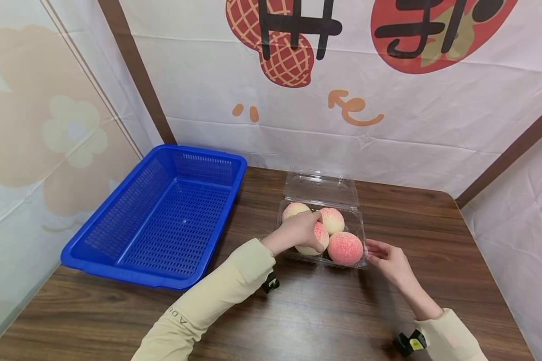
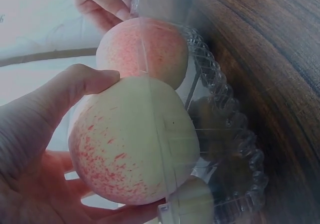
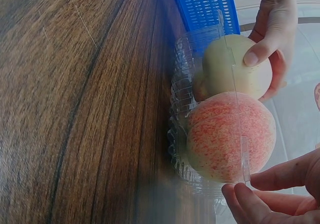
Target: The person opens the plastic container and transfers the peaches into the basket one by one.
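Observation:
A clear plastic clamshell box (image 1: 362,228) stands on the table with its lid (image 1: 320,188) folded back toward the wall. Several peaches fill it. My left hand (image 1: 301,230) grips the pale, red-speckled front-left peach (image 2: 132,139), thumb on top and fingers round its side; that peach is still within the box walls. Beside it sits a pinker peach (image 3: 232,136) at the front right. Two more, a back-right peach (image 1: 332,220) and a back-left peach (image 1: 294,208), lie behind, the latter partly covered by my left hand. My right hand (image 1: 390,261) pinches the box's right rim between thumb and fingers.
To the left stands a blue perforated plastic basket (image 1: 144,281) with nothing in it. The brown wooden table (image 1: 298,316) runs back to a printed cloth wall (image 1: 198,90), with more cloth at both sides.

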